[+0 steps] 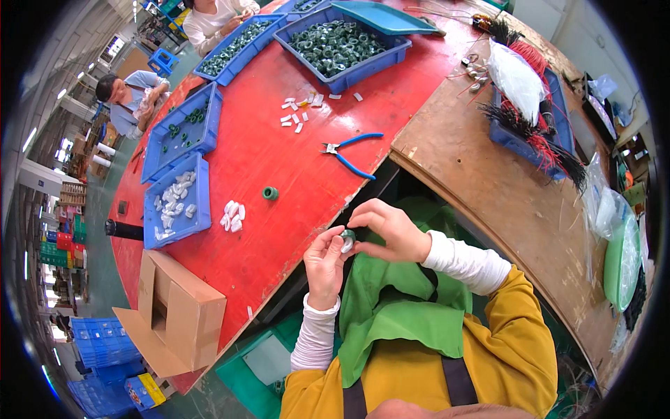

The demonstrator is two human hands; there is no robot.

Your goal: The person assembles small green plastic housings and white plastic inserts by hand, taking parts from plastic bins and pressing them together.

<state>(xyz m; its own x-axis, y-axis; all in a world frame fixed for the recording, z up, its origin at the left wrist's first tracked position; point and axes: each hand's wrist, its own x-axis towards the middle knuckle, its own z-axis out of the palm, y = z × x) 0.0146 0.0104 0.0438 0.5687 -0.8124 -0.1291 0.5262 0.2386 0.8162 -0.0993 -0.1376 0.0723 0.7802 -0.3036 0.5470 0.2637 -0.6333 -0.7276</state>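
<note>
Over the table's front edge, my left hand [324,271] pinches a small dark green ring [348,235] between thumb and fingers. A white piece [347,246] shows at the ring's lower side; how far it sits inside I cannot tell. My right hand [392,229] closes on the ring from the right, fingertips at its upper edge and thumb at its lower side. A single green ring [270,193] lies on the red table [293,164]. Near it is a little pile of white pieces [232,216]. Cutting pliers with blue handles [354,148] rest open near the table edge.
Blue trays hold green rings [336,46] and white pieces [174,199]. Loose white strips [299,115] lie farther back. An open cardboard box [183,311] stands at left. Wires and a white bag [516,73] fill a bin at right. Two people [132,101] sit across the table.
</note>
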